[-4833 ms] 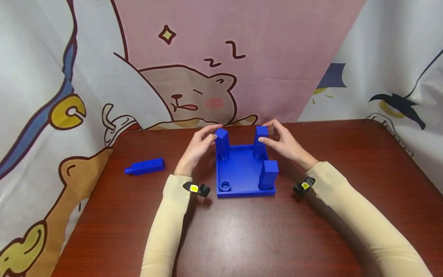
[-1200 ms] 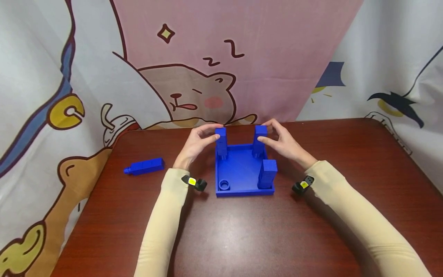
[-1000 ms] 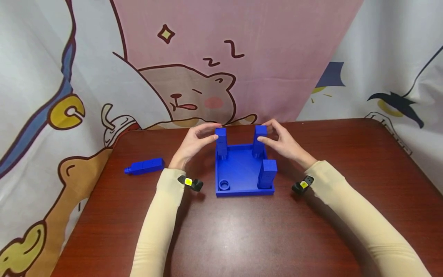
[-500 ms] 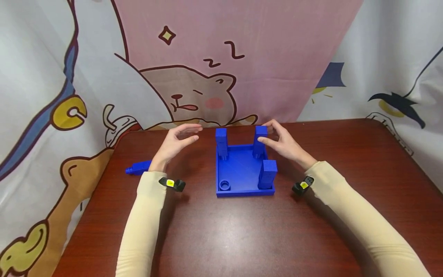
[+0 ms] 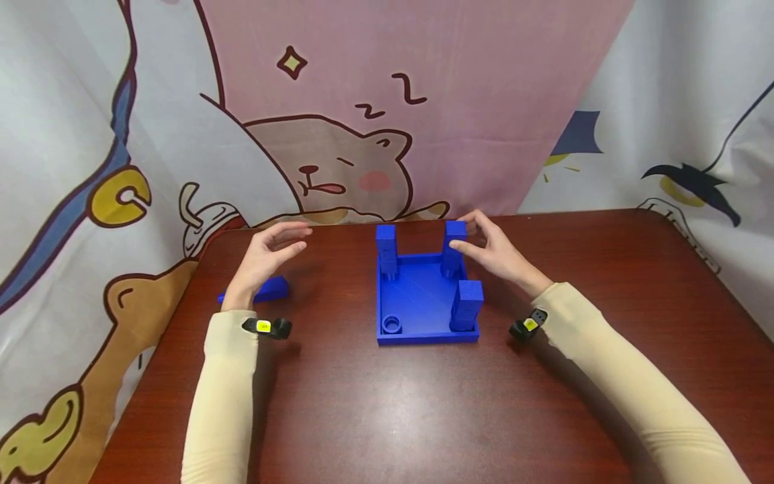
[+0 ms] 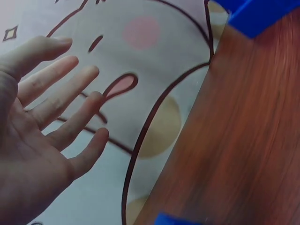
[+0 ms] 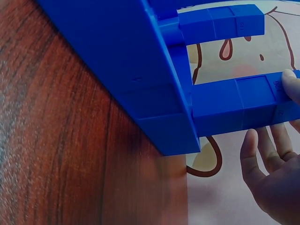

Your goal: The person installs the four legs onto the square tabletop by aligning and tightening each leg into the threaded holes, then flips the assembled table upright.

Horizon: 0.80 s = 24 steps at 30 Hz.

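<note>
A square blue tray (image 5: 428,339) has upright blue square posts at three corners: far left (image 5: 387,247), near right (image 5: 467,308) and far right (image 5: 452,261). Its near-left corner holds a round blue socket (image 5: 392,325). My right hand (image 5: 500,252) grips the upper part of the far-right post between thumb and fingers; the right wrist view shows the thumb (image 7: 291,86) against that post (image 7: 234,101). My left hand (image 5: 261,261) hovers with relaxed, spread fingers, also seen palm-on as an unladen hand (image 6: 51,122). Partly hidden beneath it lies a loose blue post (image 5: 273,290).
The brown wooden table (image 5: 387,403) carries the tray near its back edge. Behind it hangs a cartoon-printed curtain (image 5: 471,134). Each wrist wears a black camera strap, such as the left strap (image 5: 266,327).
My left hand straightened the far-left post, let go of it and moved left until above the loose post. The right hand has stayed on the far-right post.
</note>
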Each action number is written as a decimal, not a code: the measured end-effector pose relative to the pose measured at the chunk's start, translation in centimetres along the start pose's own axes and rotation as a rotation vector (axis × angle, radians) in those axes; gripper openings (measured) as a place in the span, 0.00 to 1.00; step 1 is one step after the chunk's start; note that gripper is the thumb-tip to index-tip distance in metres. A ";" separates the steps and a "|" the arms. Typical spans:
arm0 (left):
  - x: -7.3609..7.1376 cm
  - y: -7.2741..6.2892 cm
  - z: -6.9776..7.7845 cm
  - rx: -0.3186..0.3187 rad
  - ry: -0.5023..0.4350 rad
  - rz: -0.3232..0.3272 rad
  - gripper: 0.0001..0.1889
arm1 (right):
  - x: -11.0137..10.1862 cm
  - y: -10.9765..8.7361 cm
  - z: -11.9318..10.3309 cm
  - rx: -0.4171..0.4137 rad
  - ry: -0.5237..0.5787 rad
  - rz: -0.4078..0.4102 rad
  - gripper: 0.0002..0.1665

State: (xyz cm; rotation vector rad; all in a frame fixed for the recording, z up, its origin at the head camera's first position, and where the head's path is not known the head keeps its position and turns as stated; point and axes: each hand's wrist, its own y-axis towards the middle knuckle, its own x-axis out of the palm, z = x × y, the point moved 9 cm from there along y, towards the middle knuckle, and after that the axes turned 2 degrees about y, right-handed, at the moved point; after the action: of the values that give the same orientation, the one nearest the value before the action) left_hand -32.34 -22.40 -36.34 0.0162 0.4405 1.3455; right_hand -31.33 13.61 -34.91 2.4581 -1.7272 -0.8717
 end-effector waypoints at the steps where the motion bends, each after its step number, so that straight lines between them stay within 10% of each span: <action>1: -0.4 -0.2 -0.2 -0.004 0.009 0.007 0.19 | 0.0 0.0 0.0 -0.002 -0.004 0.001 0.18; 12: -3.6 -2.9 -2.2 -0.054 0.142 0.040 0.19 | 0.0 0.1 0.0 -0.003 0.004 0.003 0.19; 24: -2.8 -4.9 -2.1 -0.064 0.295 -0.073 0.18 | -0.1 0.0 0.0 -0.020 -0.008 0.028 0.18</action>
State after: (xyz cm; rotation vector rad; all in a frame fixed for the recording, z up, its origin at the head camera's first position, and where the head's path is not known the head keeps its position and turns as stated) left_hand -28.83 -26.74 -38.74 -0.2522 0.6398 1.2936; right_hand -31.34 13.69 -34.83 2.4148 -1.7427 -0.8936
